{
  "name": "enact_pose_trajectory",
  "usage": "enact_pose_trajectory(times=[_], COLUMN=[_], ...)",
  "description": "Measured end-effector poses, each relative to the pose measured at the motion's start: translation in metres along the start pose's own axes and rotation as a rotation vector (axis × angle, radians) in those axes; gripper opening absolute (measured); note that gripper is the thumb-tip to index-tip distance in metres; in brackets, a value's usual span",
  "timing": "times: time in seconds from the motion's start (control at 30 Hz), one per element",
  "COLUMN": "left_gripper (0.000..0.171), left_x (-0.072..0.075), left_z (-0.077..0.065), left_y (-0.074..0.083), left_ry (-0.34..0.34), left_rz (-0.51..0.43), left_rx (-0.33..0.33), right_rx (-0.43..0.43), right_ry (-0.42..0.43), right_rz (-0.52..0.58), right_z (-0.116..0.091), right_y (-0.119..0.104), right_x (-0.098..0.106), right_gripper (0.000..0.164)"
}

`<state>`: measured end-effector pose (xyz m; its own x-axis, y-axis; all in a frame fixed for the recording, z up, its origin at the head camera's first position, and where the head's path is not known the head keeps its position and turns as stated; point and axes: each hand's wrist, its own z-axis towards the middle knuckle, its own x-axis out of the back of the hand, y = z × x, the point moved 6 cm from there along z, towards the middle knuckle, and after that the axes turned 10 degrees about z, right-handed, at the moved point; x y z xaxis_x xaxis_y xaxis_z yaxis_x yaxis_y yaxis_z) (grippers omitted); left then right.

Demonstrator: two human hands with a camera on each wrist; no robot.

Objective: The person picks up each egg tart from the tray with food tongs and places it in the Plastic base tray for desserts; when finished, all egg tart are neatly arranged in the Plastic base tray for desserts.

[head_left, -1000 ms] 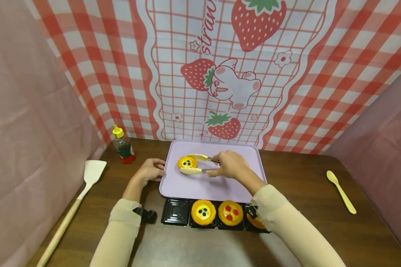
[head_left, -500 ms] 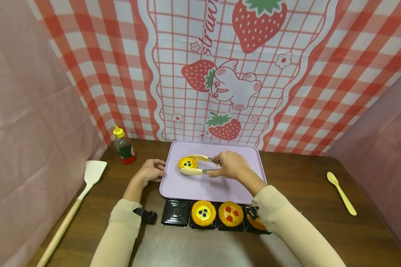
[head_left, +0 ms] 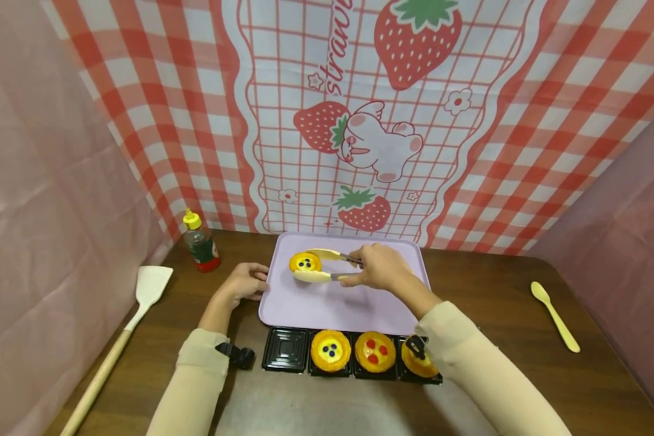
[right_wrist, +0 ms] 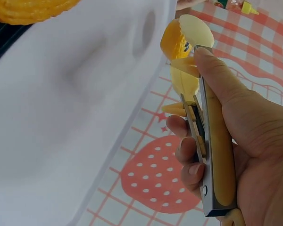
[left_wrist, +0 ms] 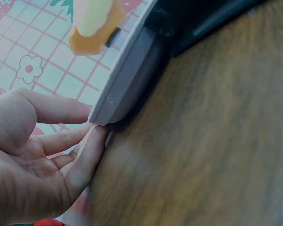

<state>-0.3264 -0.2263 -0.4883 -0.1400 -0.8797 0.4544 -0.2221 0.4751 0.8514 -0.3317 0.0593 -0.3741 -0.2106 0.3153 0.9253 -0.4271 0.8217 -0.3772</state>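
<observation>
My right hand (head_left: 381, 266) grips metal tongs (right_wrist: 219, 160) with pale yellow tips. Between those tips is a small yellow tart (head_left: 298, 262) topped with several blueberries. In the right wrist view the tart hangs above the lilac tray (head_left: 338, 312), and a shadow falls on the tray's surface. The left hand (head_left: 242, 283) is at the tray's left edge. Seen from the left wrist, its thumb (left_wrist: 87, 160) and a finger pinch the tray's rim. In front of the tray are black square holders (head_left: 285, 349); the leftmost is bare, the others hold tarts (head_left: 375, 352).
A squeeze bottle (head_left: 200, 245) with a yellow cap stands at the back left. A long-handled white spatula (head_left: 151, 287) lies along the left side. Far right lies a pale yellow spoon (head_left: 556, 318). A checked strawberry cloth (head_left: 387, 145) hangs behind the tray.
The tart and tongs have risen slightly relative to the tray. My right sleeve has shifted a little right, showing more of the rightmost tart. The left hand stays at the tray's edge.
</observation>
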Motion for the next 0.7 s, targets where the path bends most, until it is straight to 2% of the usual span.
enact_pose_trajectory(times=[0.47, 0.7], left_gripper=[0.047, 0.048], left_x=[0.000, 0.000], left_z=[0.000, -0.001], left_y=[-0.001, 0.000], left_ry=[0.003, 0.008], left_rz=[0.005, 0.015], left_rx=[0.002, 0.008], right_rx=[0.063, 0.145], right_ry=[0.024, 0.054], right_rz=[0.004, -0.019], right_z=[-0.018, -0.036], right_y=[-0.018, -0.031], right_x=[0.022, 0.029], right_gripper=[0.066, 0.072])
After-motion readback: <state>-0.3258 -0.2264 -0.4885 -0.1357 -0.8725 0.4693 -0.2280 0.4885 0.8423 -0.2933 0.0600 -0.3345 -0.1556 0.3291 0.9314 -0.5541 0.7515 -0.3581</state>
